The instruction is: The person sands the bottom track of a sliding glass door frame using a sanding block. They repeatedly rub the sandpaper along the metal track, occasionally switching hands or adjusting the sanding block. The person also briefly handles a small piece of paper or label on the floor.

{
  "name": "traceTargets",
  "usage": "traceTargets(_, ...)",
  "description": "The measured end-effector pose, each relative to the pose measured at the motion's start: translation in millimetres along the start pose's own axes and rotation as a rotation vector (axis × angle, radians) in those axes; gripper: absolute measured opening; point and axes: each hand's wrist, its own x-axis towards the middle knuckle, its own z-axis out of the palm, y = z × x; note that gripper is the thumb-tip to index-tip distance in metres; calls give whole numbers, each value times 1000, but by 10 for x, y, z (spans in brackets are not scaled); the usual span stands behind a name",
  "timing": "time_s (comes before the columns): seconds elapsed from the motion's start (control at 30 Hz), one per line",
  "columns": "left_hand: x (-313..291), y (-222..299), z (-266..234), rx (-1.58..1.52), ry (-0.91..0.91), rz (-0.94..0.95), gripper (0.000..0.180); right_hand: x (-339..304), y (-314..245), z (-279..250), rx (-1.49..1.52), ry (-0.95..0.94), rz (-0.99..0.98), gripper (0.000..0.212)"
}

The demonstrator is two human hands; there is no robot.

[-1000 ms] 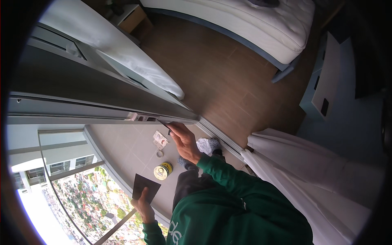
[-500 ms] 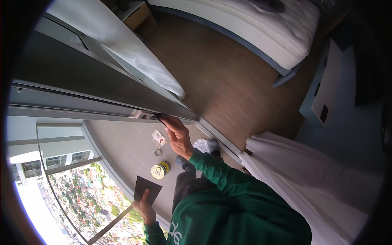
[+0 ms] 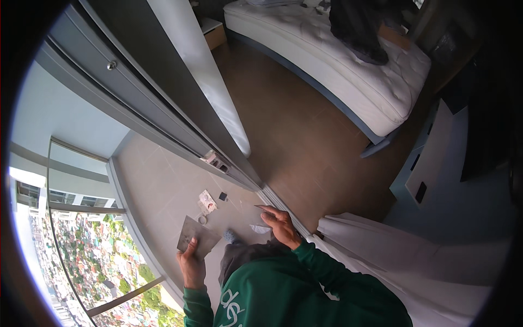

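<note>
Grey flat plate (image 3: 196, 235) gripped at lower edge by left hand (image 3: 190, 264). Right hand (image 3: 280, 224) pinches a small blade (image 3: 260, 206) near the door track (image 3: 278, 203).

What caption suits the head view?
Left hand holds a flat grey plate; right hand points a thin tool at the sliding-door track.

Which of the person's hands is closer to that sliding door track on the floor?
The right. The right hand reaches beside the sliding door track, holding a thin tool. The left hand is farther off over the balcony floor, holding a flat grey board.
</note>
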Motion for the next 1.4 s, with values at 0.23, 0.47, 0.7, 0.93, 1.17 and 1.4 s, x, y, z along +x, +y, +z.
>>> traceTargets(0.23, -50, 380, 226, -539, -169, -141, 37, -155, -565, 260, 88, 1, -73, 35)
traceTargets(0.47, 182, 437, -38, -701, -304, -168, 40, -238, -760, 778, 160, 44, -141, 36)
traceTargets(0.7, 442, 499, -343, -608, -339, -326, 43, -342, -769, 1545, 224, 142, -160, 40)
traceTargets(0.93, 531, 678, -599, -574, -467, -485, 38, -494, -562, 2149, 135, 345, -265, 40)
traceTargets(1.17, 689, 743, -797, -541, -535, -563, 34, -572, -533, 2499, 126, 450, -354, 40)
traceTargets(1.4, 837, 743, -924, -501, -577, -717, 32, -507, -509, 2842, 71, 464, -446, 44)
